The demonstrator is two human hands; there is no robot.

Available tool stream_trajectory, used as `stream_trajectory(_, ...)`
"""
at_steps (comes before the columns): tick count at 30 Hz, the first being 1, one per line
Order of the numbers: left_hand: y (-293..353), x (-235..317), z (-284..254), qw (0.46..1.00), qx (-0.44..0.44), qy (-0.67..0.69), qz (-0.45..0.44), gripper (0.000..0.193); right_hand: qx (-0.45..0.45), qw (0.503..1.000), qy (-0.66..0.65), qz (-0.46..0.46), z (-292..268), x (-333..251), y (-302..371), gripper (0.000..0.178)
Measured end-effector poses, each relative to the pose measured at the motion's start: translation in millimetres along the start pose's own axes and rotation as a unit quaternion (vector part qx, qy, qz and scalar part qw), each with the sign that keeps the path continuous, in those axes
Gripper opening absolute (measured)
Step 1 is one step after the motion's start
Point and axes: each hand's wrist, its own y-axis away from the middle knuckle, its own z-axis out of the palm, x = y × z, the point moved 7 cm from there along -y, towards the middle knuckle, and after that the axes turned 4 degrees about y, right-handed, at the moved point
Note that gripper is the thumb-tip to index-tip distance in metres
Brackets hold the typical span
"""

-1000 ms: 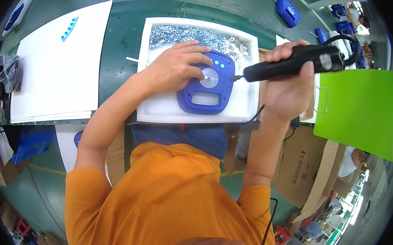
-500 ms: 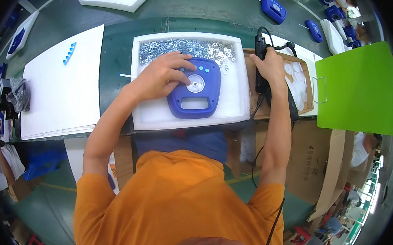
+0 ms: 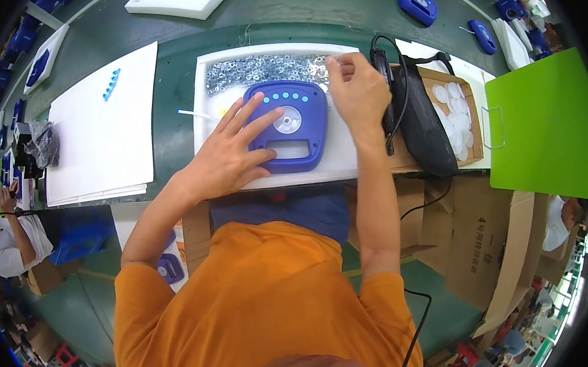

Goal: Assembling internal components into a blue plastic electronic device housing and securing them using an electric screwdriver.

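A blue plastic housing with a handle slot, light-blue buttons and a clear round disc lies in a white foam tray. My left hand rests on its left side, fingers spread, the index fingertip by the disc. Small shiny metal nuts fill the tray's far strip. Over the right end of that strip is my right hand, fingers curled and pinched; anything between the fingertips is too small to see. Beside it stands a black corded hand tool, partly hidden by this hand.
A black pouch leans by a cardboard box of white discs. Farther right is a green board. White sheets with a blue strip lie left. Other blue housings sit across the bench.
My right hand has let go of the black tool and moved left to the nuts. My left hand has slid down toward the near left edge of the housing, fingers spreading.
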Motion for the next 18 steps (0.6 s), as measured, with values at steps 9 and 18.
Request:
stream_trajectory(9, -6, -11, -44, 0.990, 0.029, 0.137, -0.031, 0.031, 0.147, 0.983, -0.097, -0.053, 3, 12, 11, 0.010)
stream_trajectory(18, -36, -22, -66, 0.989, 0.040, 0.145, -0.015, 0.027, 0.125, 0.983, -0.122, -0.050, 11, 15, 15, 0.010)
